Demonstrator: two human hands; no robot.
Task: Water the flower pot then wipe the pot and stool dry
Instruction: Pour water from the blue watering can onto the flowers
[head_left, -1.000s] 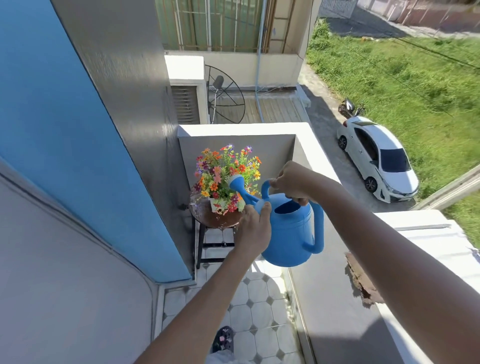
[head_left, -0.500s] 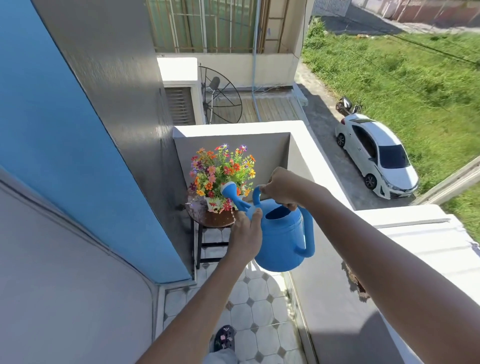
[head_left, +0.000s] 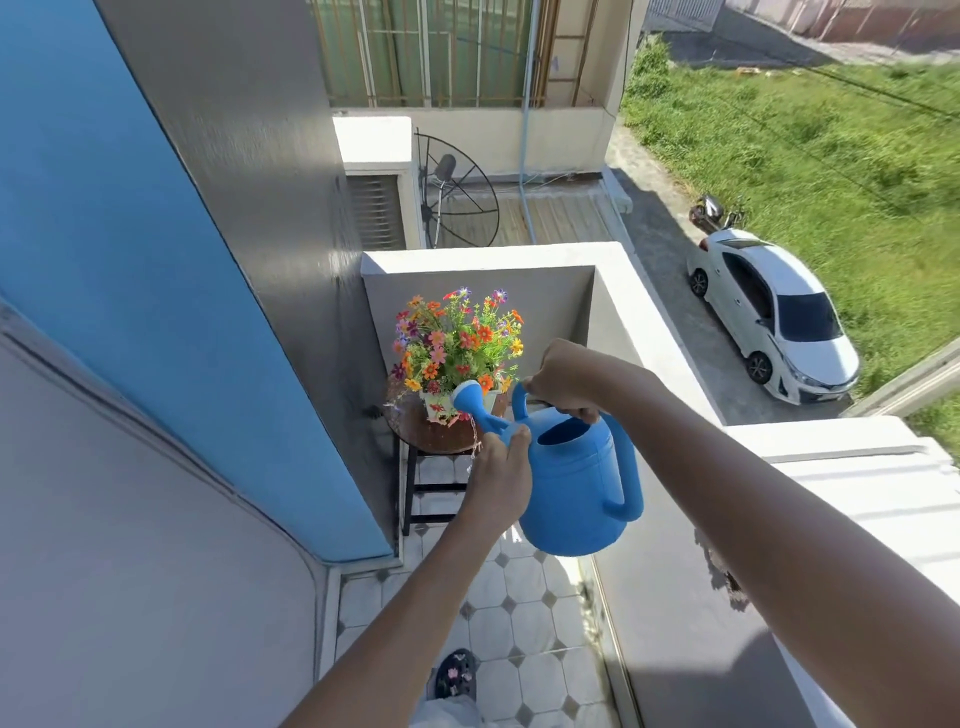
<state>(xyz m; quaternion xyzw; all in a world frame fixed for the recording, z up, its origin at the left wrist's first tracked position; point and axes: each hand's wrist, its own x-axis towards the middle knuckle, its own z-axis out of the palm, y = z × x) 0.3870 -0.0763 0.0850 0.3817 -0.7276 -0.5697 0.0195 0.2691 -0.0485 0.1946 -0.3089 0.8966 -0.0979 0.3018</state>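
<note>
A blue watering can (head_left: 576, 493) hangs tilted in front of me, its rose (head_left: 469, 399) pointing at the flower pot (head_left: 435, 404). My right hand (head_left: 563, 379) grips the can's top handle. My left hand (head_left: 501, 475) holds the base of the spout. The white pot holds colourful flowers (head_left: 457, 340) and stands on a round brown stool (head_left: 431, 436) with black legs in the balcony's far corner. A thin stream of water drops fall below the rose, near the stool's front edge.
The balcony is narrow: a blue and grey wall (head_left: 156, 260) on the left, a white parapet (head_left: 639, 332) on the right and behind the stool. The floor (head_left: 519, 613) is tiled. A patterned slipper (head_left: 456, 674) shows at the bottom. Far below stands a white car (head_left: 774, 312).
The can has tipped further forward, its rose dropping from among the flowers to the pot's rim. Water now falls from it. Both hands keep their grip.
</note>
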